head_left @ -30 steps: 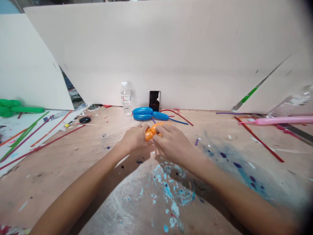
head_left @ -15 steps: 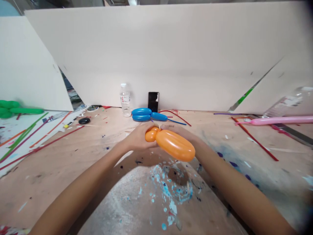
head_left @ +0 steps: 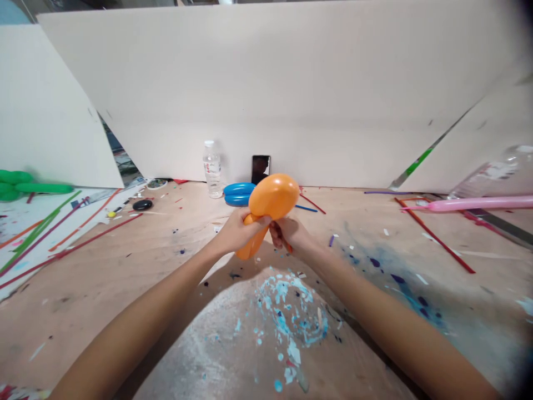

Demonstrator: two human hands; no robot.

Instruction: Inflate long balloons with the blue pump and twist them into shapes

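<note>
An orange twisting balloon (head_left: 272, 199) is held above the wooden table (head_left: 125, 266) at its middle. My left hand (head_left: 236, 232) grips the balloon's narrow lower part, with the fat lobes standing up above my fingers. My right hand (head_left: 289, 233) pinches the balloon from the right, close under the fat part, fingers closed on it. A thin orange tail shows beside my right fingers. Behind the balloon lies a twisted blue balloon (head_left: 238, 193), partly hidden.
A water bottle (head_left: 212, 169) and a dark phone (head_left: 260, 167) stand against the white board behind. Long uninflated balloons (head_left: 62, 253) lie at left beside a green balloon (head_left: 25, 184). A pink balloon (head_left: 478, 204), red strips and a lying bottle (head_left: 495, 173) are at right.
The orange balloon's fat part swung from lying to the right up to standing above my hands. My right hand moved from under it to its base.
</note>
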